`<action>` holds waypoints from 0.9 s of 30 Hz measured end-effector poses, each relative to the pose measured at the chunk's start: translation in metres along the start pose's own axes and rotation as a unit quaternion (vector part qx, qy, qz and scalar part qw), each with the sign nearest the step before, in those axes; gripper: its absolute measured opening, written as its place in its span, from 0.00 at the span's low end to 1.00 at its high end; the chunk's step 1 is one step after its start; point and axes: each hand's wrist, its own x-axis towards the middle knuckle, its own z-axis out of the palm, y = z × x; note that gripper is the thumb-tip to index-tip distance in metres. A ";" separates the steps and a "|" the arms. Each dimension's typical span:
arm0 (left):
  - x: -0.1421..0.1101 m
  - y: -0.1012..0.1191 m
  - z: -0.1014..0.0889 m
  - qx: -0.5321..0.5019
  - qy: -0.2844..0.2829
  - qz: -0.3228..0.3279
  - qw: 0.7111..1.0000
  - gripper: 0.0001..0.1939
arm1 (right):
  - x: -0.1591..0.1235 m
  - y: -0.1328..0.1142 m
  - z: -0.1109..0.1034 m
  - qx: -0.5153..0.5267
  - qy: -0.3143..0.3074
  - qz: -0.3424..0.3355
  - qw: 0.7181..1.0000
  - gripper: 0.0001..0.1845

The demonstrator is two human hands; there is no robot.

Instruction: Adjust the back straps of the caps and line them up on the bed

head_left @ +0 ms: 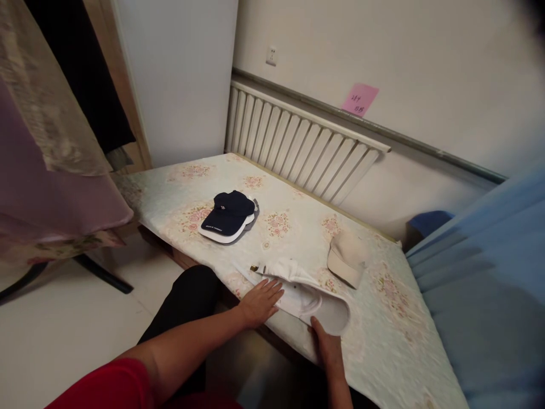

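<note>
A white cap (296, 296) lies on its side near the bed's front edge, its inside partly showing and its grey-white brim to the right. A strap with a metal buckle (254, 268) sticks out at its left end. My left hand (260, 303) rests flat on the left part of the cap, fingers stretched out. At the near edge beside the brim, my right hand (327, 343) grips the cap with the thumb on top; its other fingers are hidden below. Stacked caps, a navy cap (230, 211) uppermost, sit farther left. A beige cap (348, 255) lies beyond the brim.
The caps lie on a bed with a floral cover (400, 329). A white radiator (298, 145) runs along the wall behind. Blue curtain (489, 284) hangs at right; clothes (55, 153) hang at left above a black stand leg (104, 274).
</note>
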 end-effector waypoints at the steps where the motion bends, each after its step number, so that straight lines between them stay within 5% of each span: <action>1: -0.001 0.000 0.000 0.003 -0.001 0.002 1.000 0.28 | 0.001 0.000 -0.003 -0.002 0.002 0.008 1.000 0.43; 10: -0.015 -0.003 0.006 0.024 0.001 -0.011 1.000 0.29 | 0.007 0.004 -0.015 -0.012 0.008 0.055 0.998 0.44; 21: -0.032 -0.009 0.006 0.020 0.007 -0.047 0.999 0.28 | 0.000 0.014 -0.026 -0.078 -0.005 0.110 0.991 0.27; 27: -0.038 -0.013 0.005 0.012 0.028 -0.043 0.999 0.27 | -0.020 0.033 -0.016 0.019 0.033 0.108 0.993 0.25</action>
